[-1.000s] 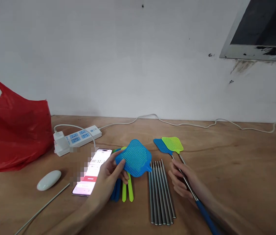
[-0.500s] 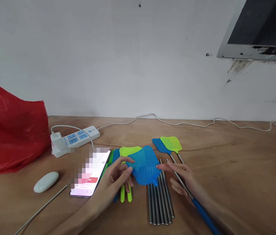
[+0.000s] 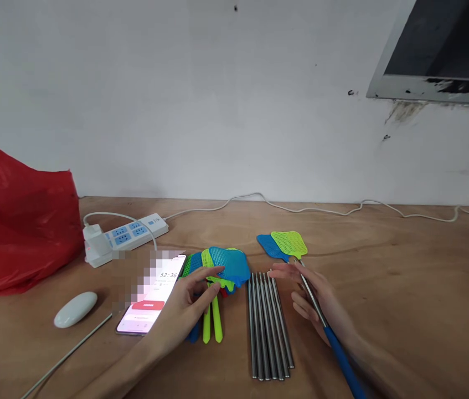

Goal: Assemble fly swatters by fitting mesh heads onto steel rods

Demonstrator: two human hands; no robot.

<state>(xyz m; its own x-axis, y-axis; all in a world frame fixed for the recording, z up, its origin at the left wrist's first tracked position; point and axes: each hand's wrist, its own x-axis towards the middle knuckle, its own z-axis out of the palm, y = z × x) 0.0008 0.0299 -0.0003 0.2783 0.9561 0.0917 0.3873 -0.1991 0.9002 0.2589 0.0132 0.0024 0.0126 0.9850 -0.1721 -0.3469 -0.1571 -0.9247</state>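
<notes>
My left hand (image 3: 195, 296) is over a pile of fly swatter heads, thumb and index finger apart, the index fingertip at the edge of the topmost blue swatter head (image 3: 234, 266). Under it are yellow-green, blue and green heads, partly hidden by my hand. My right hand (image 3: 315, 293) is closed around a metal swatter rod with a blue handle (image 3: 342, 360); its bare tip points away from me. Between my hands lies a row of several loose metal rods (image 3: 268, 332). Two yellow-green handles (image 3: 216, 321) stick out below the pile.
A blue and a yellow-green swatter (image 3: 290, 244) lie behind my right hand. On the left are a lit phone (image 3: 134, 324), a white rounded object (image 3: 75, 309), a power strip (image 3: 134, 235) and a red plastic bag (image 3: 22, 233). A cable (image 3: 300, 210) runs along the wall.
The blue swatter head moved left and away from between my hands onto the pile. My right fingertip came off it. The rod stays in my right hand.
</notes>
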